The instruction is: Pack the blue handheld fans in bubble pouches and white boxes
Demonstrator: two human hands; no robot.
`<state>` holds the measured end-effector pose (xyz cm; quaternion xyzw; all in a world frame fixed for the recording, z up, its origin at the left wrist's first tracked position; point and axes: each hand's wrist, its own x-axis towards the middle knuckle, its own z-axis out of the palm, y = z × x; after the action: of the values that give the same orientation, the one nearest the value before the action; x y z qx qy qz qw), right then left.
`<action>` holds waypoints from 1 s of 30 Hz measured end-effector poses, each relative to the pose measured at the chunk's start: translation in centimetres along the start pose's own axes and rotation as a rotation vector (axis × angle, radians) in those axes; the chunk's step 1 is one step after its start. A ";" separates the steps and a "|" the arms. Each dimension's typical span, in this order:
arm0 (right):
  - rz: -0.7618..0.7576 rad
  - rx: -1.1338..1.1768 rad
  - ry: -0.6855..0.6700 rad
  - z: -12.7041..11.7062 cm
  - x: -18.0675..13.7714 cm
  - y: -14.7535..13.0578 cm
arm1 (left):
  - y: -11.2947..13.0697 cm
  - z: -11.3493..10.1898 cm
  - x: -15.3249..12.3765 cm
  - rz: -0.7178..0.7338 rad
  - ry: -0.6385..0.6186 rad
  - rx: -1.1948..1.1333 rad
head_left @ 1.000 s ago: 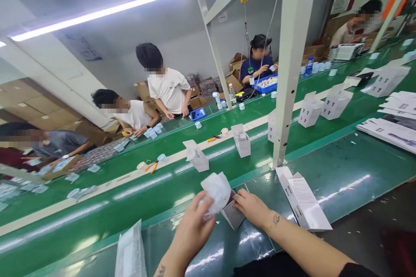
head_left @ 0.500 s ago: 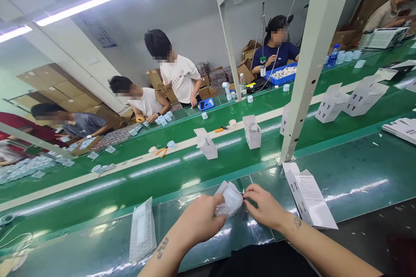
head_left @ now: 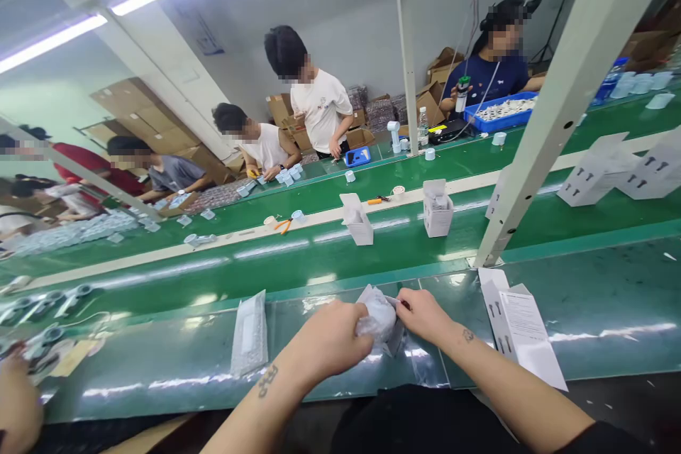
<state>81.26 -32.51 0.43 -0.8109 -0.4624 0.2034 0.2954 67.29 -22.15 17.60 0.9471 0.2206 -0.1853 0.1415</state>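
Observation:
Both my hands meet over the near edge of the green bench. My left hand (head_left: 330,337) is closed around a bubble-wrapped item (head_left: 377,316). My right hand (head_left: 425,314) pinches the open end of a small white box (head_left: 391,338) that lies under the wrapped item, mostly hidden by it. The wrapped item sits partly inside the box mouth. A flat white carton with a leaflet (head_left: 518,323) lies just right of my right wrist. A flat bubble-wrap pouch (head_left: 249,333) lies to the left of my left hand.
A green conveyor (head_left: 319,255) runs across, carrying open white boxes (head_left: 437,207) and orange pliers (head_left: 284,225). A white frame post (head_left: 524,177) stands at right. Several people work on the far side. Another person's hand (head_left: 18,404) shows at the bottom left.
The wrapped item has gone from held up above the box down into its mouth. My view has swung left, and both hands have drawn closer together.

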 end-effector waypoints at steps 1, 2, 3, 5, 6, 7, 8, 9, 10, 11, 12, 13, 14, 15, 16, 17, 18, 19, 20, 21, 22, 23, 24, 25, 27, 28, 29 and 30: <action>0.004 0.003 -0.006 0.1 -0.1 -0.1 | 0.4 0.2 0.2 0.010 -0.001 0.051; -0.002 0.008 -0.013 0.2 -0.1 -0.2 | 0.9 0.4 0.4 0.018 -0.008 0.095; -0.013 0.014 -0.018 0.2 0.0 -0.3 | 1.2 0.5 0.8 0.022 -0.017 0.127; -0.045 0.021 -0.021 0.3 0.1 -0.4 | 1.6 0.5 1.6 0.026 -0.044 0.148; -0.060 0.021 -0.021 0.4 0.1 -0.4 | 1.6 0.4 2.0 0.031 -0.060 0.144; -0.072 0.021 -0.020 0.6 0.0 -0.4 | 1.4 0.3 2.3 0.042 -0.077 0.140; -0.084 0.021 -0.019 0.9 -0.3 -0.5 | 1.1 0.2 2.6 0.055 -0.097 0.145; -0.096 0.022 -0.022 1.2 -0.7 -0.6 | 0.8 0.3 2.8 0.066 -0.118 0.158; -0.109 0.025 -0.027 1.7 -1.3 -0.8 | 0.6 0.5 3.0 0.073 -0.139 0.176; -0.123 0.030 -0.034 2.2 -1.9 -1.0 | 0.4 0.9 3.2 0.073 -0.155 0.196; -0.139 0.031 -0.042 2.7 -2.5 -1.2 | 0.2 1.5 3.3 0.066 -0.161 0.213; -0.151 0.038 -0.050 3.1 -3.0 -1.3 | 0.1 2.3 3.3 0.057 -0.158 0.224; -0.154 0.060 -0.064 3.4 -3.5 -1.2 | 0.1 3.3 3.3 0.051 -0.146 0.227; -0.147 0.106 -0.085 3.6 -3.9 -1.1 | 0.1 4.2 3.2 0.046 -0.126 0.225; -0.135 0.177 -0.119 3.6 -4.0 -0.7 | 0.0 5.2 3.1 0.038 -0.097 0.220; -0.120 0.260 -0.168 3.6 -4.0 -0.2 | -0.2 6.1 2.8 0.036 -0.078 0.217; -0.103 0.337 -0.234 3.6 -3.8 0.5 | -0.3 6.9 2.6 0.045 -0.077 0.214; -0.088 0.393 -0.309 3.6 -3.5 1.2 | -0.5 7.6 2.5 0.060 -0.094 0.214; -0.077 0.416 -0.379 3.8 -3.0 1.8 | -0.6 8.2 2.3 0.080 -0.125 0.216; -0.073 0.413 -0.436 4.1 -2.4 2.3 | -0.7 8.7 2.3 0.106 -0.159 0.218; -0.079 0.398 -0.481 4.6 -1.8 2.6 | -0.8 9.2 2.3 0.135 -0.187 0.219; -0.099 0.386 -0.506 5.3 -1.3 2.7 | -0.8 9.5 2.3 0.157 -0.196 0.220; -0.135 0.384 -0.514 6.0 -0.8 2.6 | -0.9 9.9 2.3 0.178 -0.183 0.217; -0.179 0.392 -0.507 6.7 -0.4 2.3 | -1.3 10.2 2.2 0.207 -0.155 0.199; -0.245 0.446 -0.468 7.7 0.3 1.5 | -3.1 10.9 1.4 0.251 -0.004 0.058; -0.244 0.489 -0.440 8.0 0.7 1.1 | -4.7 11.2 0.8 0.222 0.139 -0.064; -0.221 0.536 -0.415 8.1 1.4 0.6 | -6.9 11.6 0.0 0.140 0.314 -0.205; -0.185 0.580 -0.396 8.1 2.3 0.2 | -9.7 12.1 -0.9 -0.014 0.516 -0.361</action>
<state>77.63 -28.25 -5.81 -0.5929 -0.5051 0.4516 0.4352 58.51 -18.32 5.41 0.9208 0.2851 0.1025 0.2456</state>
